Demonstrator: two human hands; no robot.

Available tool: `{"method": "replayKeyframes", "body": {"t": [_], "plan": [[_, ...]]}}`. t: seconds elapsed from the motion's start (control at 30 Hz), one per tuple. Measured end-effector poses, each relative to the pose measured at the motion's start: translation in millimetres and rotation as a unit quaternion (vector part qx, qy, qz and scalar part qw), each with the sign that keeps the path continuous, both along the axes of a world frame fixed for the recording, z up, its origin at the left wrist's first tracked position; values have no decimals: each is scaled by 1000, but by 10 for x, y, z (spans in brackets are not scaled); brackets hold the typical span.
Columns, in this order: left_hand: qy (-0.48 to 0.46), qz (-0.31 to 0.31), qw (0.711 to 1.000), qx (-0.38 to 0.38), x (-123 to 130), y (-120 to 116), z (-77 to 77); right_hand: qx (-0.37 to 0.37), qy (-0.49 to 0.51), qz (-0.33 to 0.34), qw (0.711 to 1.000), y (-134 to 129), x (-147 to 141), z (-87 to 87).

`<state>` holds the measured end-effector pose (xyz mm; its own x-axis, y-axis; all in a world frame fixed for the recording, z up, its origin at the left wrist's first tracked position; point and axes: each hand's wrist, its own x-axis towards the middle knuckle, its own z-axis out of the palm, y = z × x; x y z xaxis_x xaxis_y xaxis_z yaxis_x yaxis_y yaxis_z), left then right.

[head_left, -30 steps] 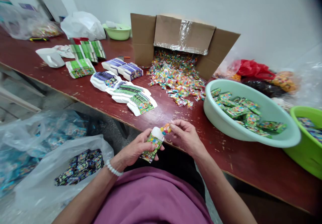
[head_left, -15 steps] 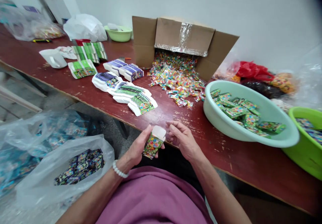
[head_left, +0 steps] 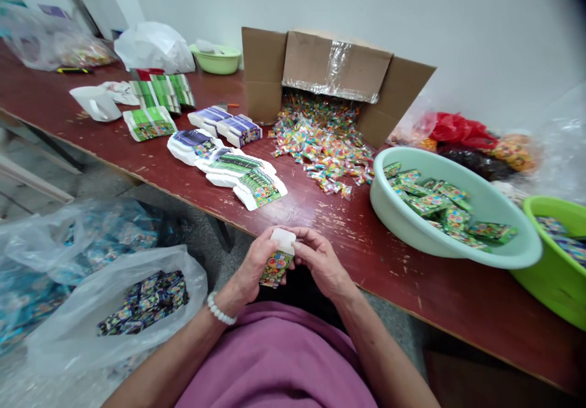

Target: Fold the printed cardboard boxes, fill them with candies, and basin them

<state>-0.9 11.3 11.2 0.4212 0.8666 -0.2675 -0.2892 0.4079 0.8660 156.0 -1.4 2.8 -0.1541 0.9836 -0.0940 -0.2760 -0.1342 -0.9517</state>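
A small green printed carton (head_left: 276,266) is in my left hand (head_left: 254,266), gripped between thumb and fingers. Its white top flap (head_left: 282,237) stands up. My right hand (head_left: 320,264) has its thumb and index finger closed at the upper right edge of the carton; the other fingers curl behind. What lies inside the carton is hidden. Beyond my hands, on the red table, a fanned row of flat cartons (head_left: 262,188) lies to the left, and a heap of wrapped candies (head_left: 325,151) spills from a cardboard box (head_left: 336,66).
At right a pale green basin (head_left: 384,212) holds filled green cartons, beside a lime green basin (head_left: 540,273). Bundled cartons (head_left: 151,123) and a white mug (head_left: 95,104) stand at left. Below the table edge, a clear bag (head_left: 68,341) holds dark packets (head_left: 146,303).
My right hand has moved left, from apart to the carton's upper edge, and its fingers have closed there. The left hand still holds the carton, shifted slightly left.
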Motion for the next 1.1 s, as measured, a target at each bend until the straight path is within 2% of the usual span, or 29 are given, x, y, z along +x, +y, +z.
{"method": "replayKeyframes", "body": {"t": [0.1,0.23,0.3,0.47,0.53,0.67,0.77,0.83,0.9,0.93,1.0,1.1], "plan": [[7,-6,1000,0,3,-4,-39,56,-92,-1,994,49,3,38],[19,8,1000,2,27,-8,-55,64,-165,3,984,108,6,77],[27,13,1000,4,37,-7,-37,49,-138,4,989,124,1,78],[14,2,1000,3,56,-7,17,-38,45,35,998,105,15,15],[22,4,1000,8,72,-17,12,-44,62,33,997,86,23,-12],[45,18,999,11,108,-40,-7,19,-6,10,1000,69,14,-19],[-8,17,999,-35,110,-35,19,92,-89,-22,991,73,15,12],[-57,6,995,-81,100,-16,50,180,-167,-39,969,70,28,43],[-85,-1,990,-113,90,6,76,271,-231,-39,934,58,43,70],[-89,-2,989,-119,88,15,85,297,-250,-34,921,48,47,77],[-81,8,990,-115,93,27,89,290,-267,-24,919,26,46,75],[-57,29,993,-100,108,29,60,211,-267,-30,940,11,28,45]]}}
